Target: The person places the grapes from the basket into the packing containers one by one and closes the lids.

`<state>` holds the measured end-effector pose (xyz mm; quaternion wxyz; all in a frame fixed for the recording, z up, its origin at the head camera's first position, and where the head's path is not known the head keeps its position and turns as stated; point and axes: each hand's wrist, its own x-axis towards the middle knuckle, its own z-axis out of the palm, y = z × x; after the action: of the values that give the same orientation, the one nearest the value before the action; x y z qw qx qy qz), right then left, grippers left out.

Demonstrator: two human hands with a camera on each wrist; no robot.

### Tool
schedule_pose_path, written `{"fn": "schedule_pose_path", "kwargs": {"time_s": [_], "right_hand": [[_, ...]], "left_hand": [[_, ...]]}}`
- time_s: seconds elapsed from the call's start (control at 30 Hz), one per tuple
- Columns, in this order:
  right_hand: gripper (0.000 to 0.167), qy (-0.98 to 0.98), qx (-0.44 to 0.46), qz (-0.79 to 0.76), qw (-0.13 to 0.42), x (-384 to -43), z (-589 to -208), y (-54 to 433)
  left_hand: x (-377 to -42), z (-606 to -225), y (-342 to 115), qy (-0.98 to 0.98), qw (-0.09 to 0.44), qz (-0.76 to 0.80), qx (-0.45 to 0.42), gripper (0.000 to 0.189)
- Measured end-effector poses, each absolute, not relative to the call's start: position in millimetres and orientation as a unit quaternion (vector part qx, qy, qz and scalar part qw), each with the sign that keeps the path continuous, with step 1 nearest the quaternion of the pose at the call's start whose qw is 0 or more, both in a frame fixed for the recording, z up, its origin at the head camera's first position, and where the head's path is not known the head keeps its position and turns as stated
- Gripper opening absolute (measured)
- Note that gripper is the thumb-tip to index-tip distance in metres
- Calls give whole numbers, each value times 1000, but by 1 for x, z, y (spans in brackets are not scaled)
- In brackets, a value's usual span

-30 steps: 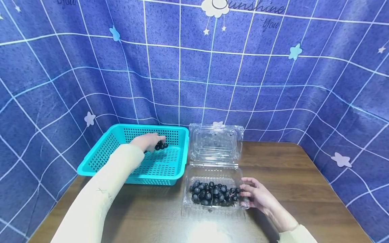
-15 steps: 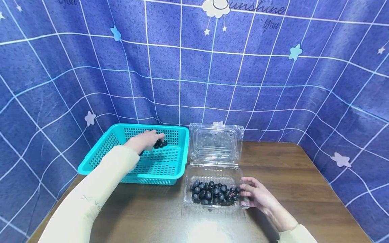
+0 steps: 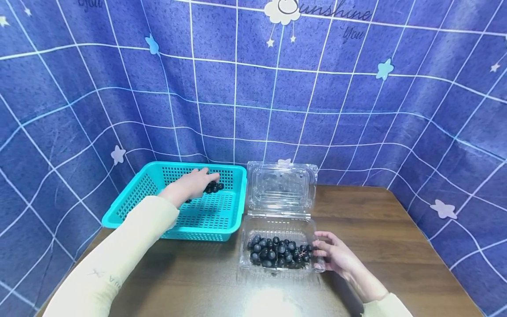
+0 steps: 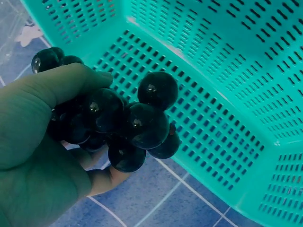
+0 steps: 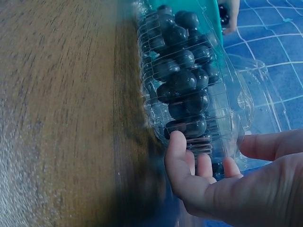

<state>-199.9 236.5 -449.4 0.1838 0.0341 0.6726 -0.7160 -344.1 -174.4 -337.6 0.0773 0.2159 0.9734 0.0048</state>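
Observation:
My left hand (image 3: 192, 182) holds a bunch of dark grapes (image 4: 145, 125) over the turquoise plastic basket (image 3: 237, 207). In the left wrist view its thumb lies along the top of the bunch and its fingers curl underneath. The basket's slotted floor shows beyond the grapes. My right hand (image 3: 336, 253) grips the right end of a clear plastic clamshell box (image 3: 279, 224), thumb and fingers spread around that end. More dark grapes (image 3: 277, 251) lie in the box, with a bit of stem at the right. Its hinged lid (image 3: 282, 185) stands raised at the back.
The basket and box stand side by side on a brown wooden table (image 3: 356, 207). Behind them hangs a blue curtain (image 3: 253, 88) with white lines and stars, also enclosing both sides. Light glares off the table near its front.
The left hand, still holding the grapes, dips slightly left and then shifts back right within the basket, its forearm dropping lower and leftward. The right hand and the box stay in place.

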Motion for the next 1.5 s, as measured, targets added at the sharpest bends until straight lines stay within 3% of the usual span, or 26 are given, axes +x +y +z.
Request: {"fn": "schedule_pose_path", "kwargs": {"time_s": [0.9, 1.5], "right_hand": [[46, 676, 34, -714, 179, -200, -451, 236], [49, 681, 36, -709, 178, -200, -450, 236]], "left_hand": [[-310, -335, -144, 975, -85, 25, 202, 59], [-289, -335, -120, 948, -202, 24, 247, 60]]}}
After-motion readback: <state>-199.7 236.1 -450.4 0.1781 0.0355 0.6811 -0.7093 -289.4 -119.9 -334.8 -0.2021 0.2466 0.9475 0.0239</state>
